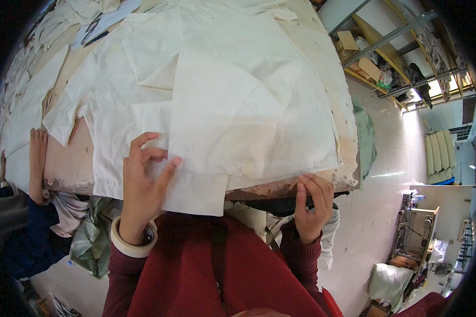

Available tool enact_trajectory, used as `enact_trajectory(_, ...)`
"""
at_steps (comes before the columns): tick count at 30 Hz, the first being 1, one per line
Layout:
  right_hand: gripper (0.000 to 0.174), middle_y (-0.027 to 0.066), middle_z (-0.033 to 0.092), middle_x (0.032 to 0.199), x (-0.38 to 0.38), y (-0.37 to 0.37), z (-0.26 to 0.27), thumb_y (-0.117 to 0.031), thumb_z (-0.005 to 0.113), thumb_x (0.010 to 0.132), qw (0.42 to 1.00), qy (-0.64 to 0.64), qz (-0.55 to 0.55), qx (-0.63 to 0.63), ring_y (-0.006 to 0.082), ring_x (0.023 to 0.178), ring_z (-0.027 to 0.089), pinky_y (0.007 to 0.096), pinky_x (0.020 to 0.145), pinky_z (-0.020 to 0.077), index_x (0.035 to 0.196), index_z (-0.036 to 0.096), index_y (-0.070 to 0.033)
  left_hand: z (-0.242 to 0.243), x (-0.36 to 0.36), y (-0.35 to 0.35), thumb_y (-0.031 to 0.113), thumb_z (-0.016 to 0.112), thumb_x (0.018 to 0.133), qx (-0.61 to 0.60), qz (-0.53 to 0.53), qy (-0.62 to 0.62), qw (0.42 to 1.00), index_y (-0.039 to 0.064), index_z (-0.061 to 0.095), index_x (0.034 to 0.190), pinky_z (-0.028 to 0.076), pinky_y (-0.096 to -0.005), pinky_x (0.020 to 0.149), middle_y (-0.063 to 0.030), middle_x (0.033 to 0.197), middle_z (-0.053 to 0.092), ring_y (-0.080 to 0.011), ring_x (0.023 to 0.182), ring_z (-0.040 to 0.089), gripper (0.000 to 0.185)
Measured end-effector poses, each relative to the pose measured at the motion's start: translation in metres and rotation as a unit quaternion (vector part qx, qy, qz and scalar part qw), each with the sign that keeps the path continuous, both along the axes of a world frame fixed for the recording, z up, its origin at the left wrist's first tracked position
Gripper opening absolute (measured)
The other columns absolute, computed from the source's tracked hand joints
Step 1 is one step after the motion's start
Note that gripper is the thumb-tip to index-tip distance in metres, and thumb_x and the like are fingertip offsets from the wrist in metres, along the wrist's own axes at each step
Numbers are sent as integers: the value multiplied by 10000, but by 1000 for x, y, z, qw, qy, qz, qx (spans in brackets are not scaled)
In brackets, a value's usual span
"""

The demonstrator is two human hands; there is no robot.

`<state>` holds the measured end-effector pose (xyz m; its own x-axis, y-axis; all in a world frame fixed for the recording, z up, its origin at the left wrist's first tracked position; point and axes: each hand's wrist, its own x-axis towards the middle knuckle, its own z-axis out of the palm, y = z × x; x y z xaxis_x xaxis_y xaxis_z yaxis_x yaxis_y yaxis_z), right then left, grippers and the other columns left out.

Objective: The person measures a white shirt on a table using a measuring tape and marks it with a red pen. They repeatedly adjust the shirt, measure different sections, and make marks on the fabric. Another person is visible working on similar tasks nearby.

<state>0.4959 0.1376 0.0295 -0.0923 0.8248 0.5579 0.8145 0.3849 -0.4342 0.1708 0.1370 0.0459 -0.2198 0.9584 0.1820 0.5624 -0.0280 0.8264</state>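
Note:
A white textured garment that looks like a shirt lies spread over the table before me, one front panel overlapping the other. Its lower hem hangs slightly past the near table edge. My left hand is over the lower front, fingers curved and apart, the thumb tip by the vertical edge of the upper panel. A roll of cream tape circles my left wrist like a bracelet. At the right end of the hem, my right hand has its fingertips close together at the cloth edge; whether they pinch it is unclear.
The worn table edge runs in front of me. At left, another person's hand rests near more white cloth. A pen and paper lie at the far left. Metal shelving stands at right.

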Motion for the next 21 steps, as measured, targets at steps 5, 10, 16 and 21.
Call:
enact_trajectory(5,220,72,672,1086,-9,10,-3,-45,727,800,998,-39,41,12,275,1027,607,396,903,454,1017,705,-76,3,-3,2,105,696,915,-70,48,-169,982,46,465,1260,402,-223,654,3,798,620,-61,695,513,420)
enact_trajectory(10,320,70,618,1260,-43,13,0,-113,724,826,987,3,160,14,286,1171,575,413,1003,424,1143,682,-95,5,-9,-3,78,661,934,-90,41,-248,964,46,484,1226,343,-179,602,31,741,572,-26,647,453,343)
enact_trajectory(16,560,104,445,1502,-78,28,18,-316,613,933,929,-232,243,-153,297,1412,374,457,1139,285,1436,486,-106,-3,-12,3,58,629,952,-86,36,-117,989,57,470,1261,358,-177,643,37,781,565,-35,693,477,348)
enact_trajectory(21,606,156,380,1535,-87,66,56,-441,436,999,976,-79,198,-35,366,1451,286,514,1164,206,1498,389,-101,-10,-12,2,53,664,920,-42,31,-99,994,23,518,1203,383,-206,644,14,755,557,-61,695,488,320)
